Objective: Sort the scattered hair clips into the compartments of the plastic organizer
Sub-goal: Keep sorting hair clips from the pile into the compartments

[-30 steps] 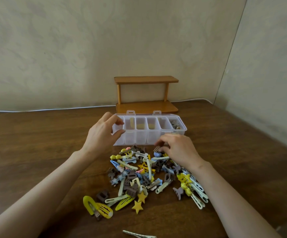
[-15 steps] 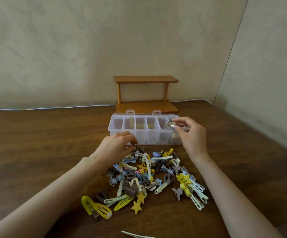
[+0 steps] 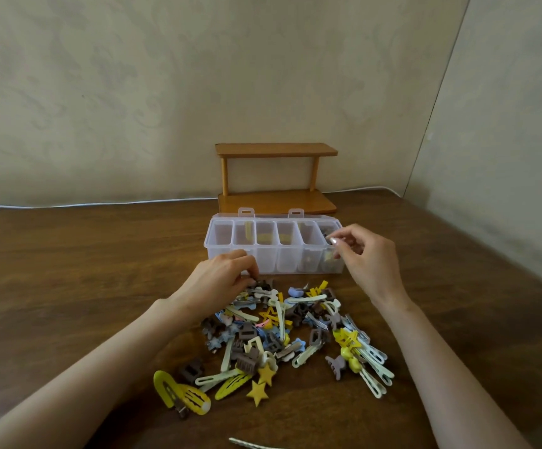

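Right hand (image 3: 368, 259) over organizer (image 3: 274, 264); left hand (image 3: 222, 281) on clips (image 3: 282, 332).

Clear six-compartment organizer (image 3: 276, 264) open, mixed hair clips (image 3: 282, 332) heaped just before it

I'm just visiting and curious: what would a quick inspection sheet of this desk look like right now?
Surface: brown wooden table, bare apart from the items below.
Job's things: clear plastic organizer, lid open, with a row of compartments; some hold yellow pieces, the rightmost dark ones. Mixed pile of hair clips in front of it.
Clutter: one slim clip apart at the near edge.
Hands: left hand on the pile's far left edge, fingers pinched at a dark clip; right hand over the rightmost compartment, fingertips pinched, what they hold unclear.
Cables: thin white cable along the wall's foot.
Surroundings: small wooden two-tier shelf behind the organizer; plain walls.
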Demonstrator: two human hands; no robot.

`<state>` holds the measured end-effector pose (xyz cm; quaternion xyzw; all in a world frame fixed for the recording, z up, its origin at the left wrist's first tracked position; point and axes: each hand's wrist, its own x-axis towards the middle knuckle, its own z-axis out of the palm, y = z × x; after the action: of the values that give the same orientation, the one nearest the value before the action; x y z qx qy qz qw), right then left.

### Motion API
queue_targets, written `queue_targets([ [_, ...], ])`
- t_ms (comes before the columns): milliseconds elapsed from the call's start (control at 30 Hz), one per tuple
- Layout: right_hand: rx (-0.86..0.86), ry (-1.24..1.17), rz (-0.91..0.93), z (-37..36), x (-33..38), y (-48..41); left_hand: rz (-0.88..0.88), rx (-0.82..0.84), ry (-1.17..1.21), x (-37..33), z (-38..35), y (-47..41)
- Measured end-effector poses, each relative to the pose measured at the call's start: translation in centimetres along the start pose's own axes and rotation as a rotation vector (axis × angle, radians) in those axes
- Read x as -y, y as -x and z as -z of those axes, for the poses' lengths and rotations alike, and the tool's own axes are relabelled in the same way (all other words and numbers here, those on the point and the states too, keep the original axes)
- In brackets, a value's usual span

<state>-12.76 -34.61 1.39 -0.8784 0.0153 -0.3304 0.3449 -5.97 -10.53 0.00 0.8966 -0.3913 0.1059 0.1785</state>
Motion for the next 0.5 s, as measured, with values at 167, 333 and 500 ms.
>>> queue_targets([
  [167, 0.528, 0.242, -0.186, 1.07, -0.14, -0.07, -0.016, 0.003, 0.022, -0.10, -0.05, 0.04],
  [333, 0.670, 0.263, -0.220, 1.10, -0.54, -0.04, -0.023, 0.002, 0.033, -0.05, -0.12, 0.04],
  [500, 0.697, 0.166, -0.225, 1.04, -0.28, 0.13, -0.030, -0.008, 0.032, -0.07, -0.17, 0.04],
])
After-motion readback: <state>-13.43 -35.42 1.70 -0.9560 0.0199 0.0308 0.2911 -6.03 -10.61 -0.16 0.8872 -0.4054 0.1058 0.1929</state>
